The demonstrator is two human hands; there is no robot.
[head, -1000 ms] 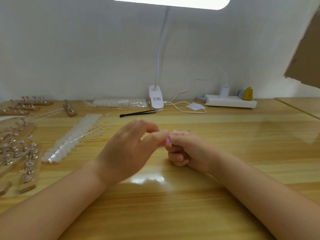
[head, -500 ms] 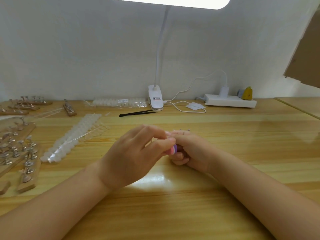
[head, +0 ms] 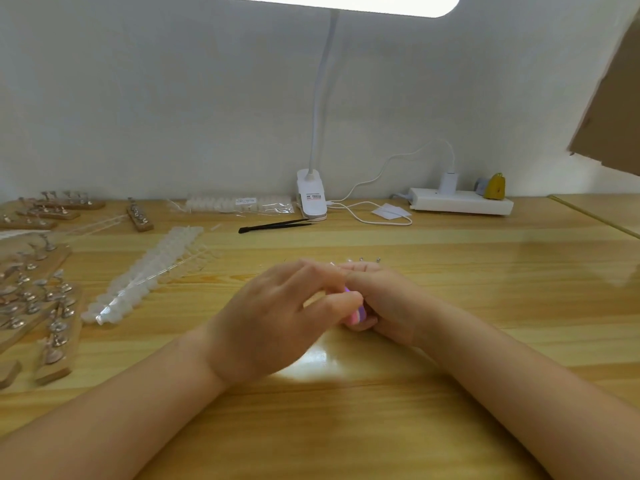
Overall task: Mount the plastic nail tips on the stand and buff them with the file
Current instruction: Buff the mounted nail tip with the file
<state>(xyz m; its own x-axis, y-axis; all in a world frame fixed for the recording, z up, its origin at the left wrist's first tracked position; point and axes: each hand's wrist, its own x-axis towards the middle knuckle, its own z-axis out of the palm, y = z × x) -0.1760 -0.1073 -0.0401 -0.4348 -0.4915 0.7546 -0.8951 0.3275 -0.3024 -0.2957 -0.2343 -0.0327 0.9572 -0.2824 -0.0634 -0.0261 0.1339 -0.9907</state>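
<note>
A: What is each hand doing?
B: The left hand (head: 277,317) pinches a pink-and-purple file (head: 358,315). The right hand (head: 384,299) curls around a stand, mostly hidden; small tips (head: 362,260) show above its knuckles.
A: And around them?
B: A wooden table (head: 485,289); strips of nail tips (head: 152,271) lie left.

Your pink-purple file (head: 358,315) sits mostly hidden between both hands; stand pegs (head: 361,259) just show behind your fingers.
</note>
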